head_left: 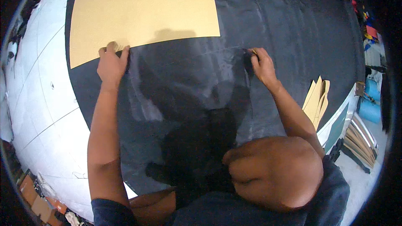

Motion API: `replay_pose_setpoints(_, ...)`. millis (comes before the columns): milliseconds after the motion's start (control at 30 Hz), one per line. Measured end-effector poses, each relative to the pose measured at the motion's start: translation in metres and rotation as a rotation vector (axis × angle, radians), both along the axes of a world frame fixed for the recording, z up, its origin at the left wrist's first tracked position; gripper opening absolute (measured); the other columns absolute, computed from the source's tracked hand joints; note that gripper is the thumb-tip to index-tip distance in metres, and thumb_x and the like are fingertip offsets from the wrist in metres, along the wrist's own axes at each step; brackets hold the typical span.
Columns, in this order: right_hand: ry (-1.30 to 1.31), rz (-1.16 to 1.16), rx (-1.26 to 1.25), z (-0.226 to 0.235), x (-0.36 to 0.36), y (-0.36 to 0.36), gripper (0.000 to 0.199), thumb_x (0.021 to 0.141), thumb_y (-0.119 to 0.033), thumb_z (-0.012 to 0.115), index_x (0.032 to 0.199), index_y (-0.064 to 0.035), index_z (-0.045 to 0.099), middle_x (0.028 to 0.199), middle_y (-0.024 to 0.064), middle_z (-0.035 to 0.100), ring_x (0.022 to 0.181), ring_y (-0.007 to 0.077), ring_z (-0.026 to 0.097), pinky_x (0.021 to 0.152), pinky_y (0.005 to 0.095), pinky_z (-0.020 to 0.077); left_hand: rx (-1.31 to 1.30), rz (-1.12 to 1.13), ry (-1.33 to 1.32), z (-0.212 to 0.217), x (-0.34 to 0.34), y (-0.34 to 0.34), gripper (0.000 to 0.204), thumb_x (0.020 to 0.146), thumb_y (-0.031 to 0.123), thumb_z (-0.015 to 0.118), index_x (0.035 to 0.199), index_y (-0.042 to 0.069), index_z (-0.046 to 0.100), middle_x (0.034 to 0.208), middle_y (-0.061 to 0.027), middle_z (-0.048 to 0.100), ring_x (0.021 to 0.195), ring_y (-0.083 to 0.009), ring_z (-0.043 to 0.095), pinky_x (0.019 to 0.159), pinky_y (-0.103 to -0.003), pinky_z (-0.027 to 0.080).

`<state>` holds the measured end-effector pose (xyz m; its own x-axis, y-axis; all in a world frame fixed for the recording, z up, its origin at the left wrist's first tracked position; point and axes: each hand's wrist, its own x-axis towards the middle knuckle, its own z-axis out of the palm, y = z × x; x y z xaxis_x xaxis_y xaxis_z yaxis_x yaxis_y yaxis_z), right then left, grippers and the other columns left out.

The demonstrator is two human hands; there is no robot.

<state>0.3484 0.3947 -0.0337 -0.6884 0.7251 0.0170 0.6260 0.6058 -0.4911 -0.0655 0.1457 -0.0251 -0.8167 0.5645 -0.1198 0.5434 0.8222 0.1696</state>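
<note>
A large yellow paper sheet [142, 10] lies flat on a wide spread of black material [289, 21]. My left hand [112, 67] rests at its lower left edge, fingers apart, with fingertips on the paper and the thumb near the rim. Over the bare black material, right of the sheet's lower corner, my right hand [264, 68] is closed in a pinch. A small yellowish tip shows between its fingers, too small to name. A faint pale line runs on the black surface, leftward from these fingertips.
Narrow folded yellow paper pieces [316, 102] lie right of my right forearm. White surface with thin dark lines [46, 88] extends along the left. My bent knee [276, 171] is on the black material. Blue rolls [370, 104] and stacked brown boards [360, 140] stand beyond the right edge.
</note>
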Motion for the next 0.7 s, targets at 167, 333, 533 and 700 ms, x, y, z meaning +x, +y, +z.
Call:
replay_pose_setpoints(167,0.003,0.21,0.004,0.005,-0.071,-0.001,0.025,0.093,-0.012,0.055,0.115,-0.0053,0.064,0.107,0.0176,0.066,0.102,0.0359,0.063,0.089,0.0438,0.0502,-0.002,0.017,-0.039,0.001,0.008,0.004,0.056,0.091,0.05,0.062,0.134,0.015,0.057,0.14,-0.0173,0.05,0.118,-0.0378,0.06,0.093,-0.049,0.052)
replay_pose_setpoints(333,-0.005,0.451,0.146,0.002,-0.191,-0.002,0.04,0.094,-0.028,0.062,0.128,-0.0083,0.059,0.103,0.015,0.064,0.09,0.0351,0.065,0.081,0.0456,0.0502,0.185,-0.112,-0.007,-0.025,-0.036,0.009,0.051,0.093,0.042,0.061,0.13,0.008,0.06,0.139,-0.0186,0.054,0.12,-0.0367,0.059,0.1,-0.044,0.048)
replay_pose_setpoints(533,-0.075,0.412,0.415,-0.026,-0.263,0.049,0.057,0.094,-0.053,0.056,0.136,-0.0132,0.056,0.099,0.0167,0.062,0.087,0.0338,0.065,0.078,0.0455,0.0504,0.199,-0.16,0.008,0.016,-0.083,-0.022,0.04,0.095,0.033,0.06,0.123,0.005,0.063,0.127,-0.0181,0.062,0.118,-0.0359,0.059,0.099,-0.042,0.047)
replay_pose_setpoints(700,-0.113,0.37,0.403,-0.038,-0.292,0.093,0.059,0.095,-0.055,0.053,0.141,-0.0189,0.052,0.103,0.0152,0.062,0.094,0.0314,0.065,0.081,0.0461,0.0509,-0.152,-0.187,0.005,0.096,-0.096,-0.139,0.031,0.096,0.028,0.059,0.118,0.006,0.063,0.117,-0.018,0.063,0.112,-0.037,0.06,0.094,-0.043,0.049)
